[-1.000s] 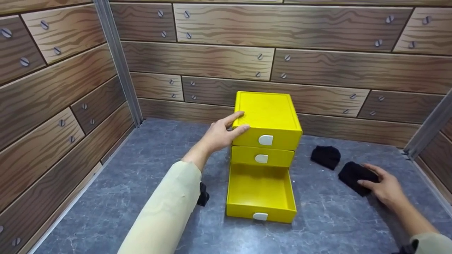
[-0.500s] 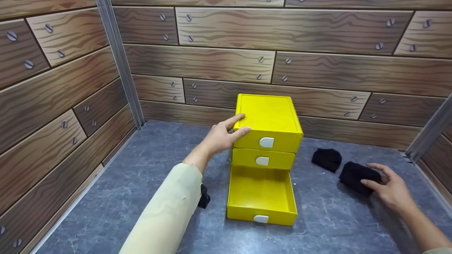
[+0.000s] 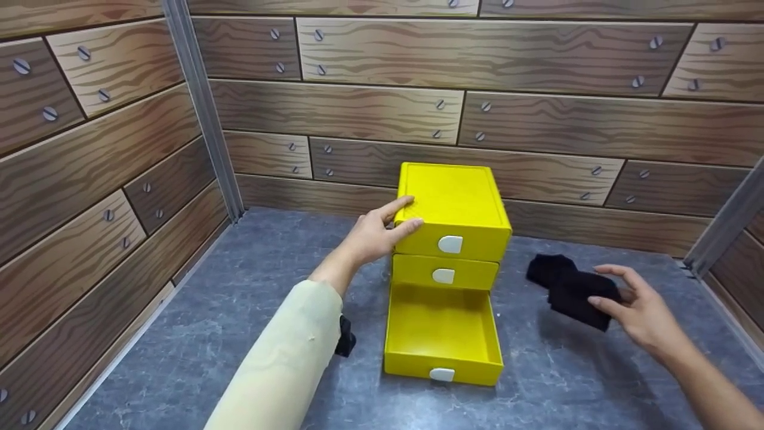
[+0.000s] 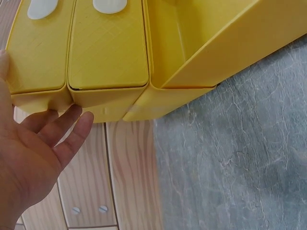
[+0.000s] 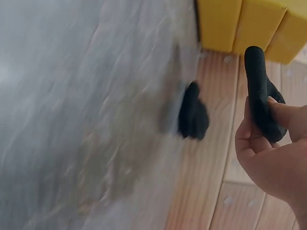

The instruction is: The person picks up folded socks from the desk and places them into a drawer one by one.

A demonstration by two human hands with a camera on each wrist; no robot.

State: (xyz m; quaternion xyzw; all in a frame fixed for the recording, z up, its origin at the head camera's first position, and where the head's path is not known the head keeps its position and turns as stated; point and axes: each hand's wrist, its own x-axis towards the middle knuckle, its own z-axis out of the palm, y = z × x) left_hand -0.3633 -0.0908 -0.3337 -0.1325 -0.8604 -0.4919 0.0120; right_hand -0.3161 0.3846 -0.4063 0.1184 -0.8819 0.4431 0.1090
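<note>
Two hands: right [image 3: 641,310] holds black cloth [image 3: 579,295].

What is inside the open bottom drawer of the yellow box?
Nothing shows inside the bottom drawer, only its bare yellow floor. Its back end is hidden under the middle drawer, which is closed, like the top drawer.

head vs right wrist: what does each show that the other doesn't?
Head only: the left hand resting on the top corner of the yellow drawer unit, the pulled-out bottom drawer with nothing visible inside, and the white handles.

Right wrist only: a close look at the grip, with the fingers curled round the black cloth.

Both: the right hand, the cloth it holds, a second black cloth on the grey surface, and the drawer unit.
</note>
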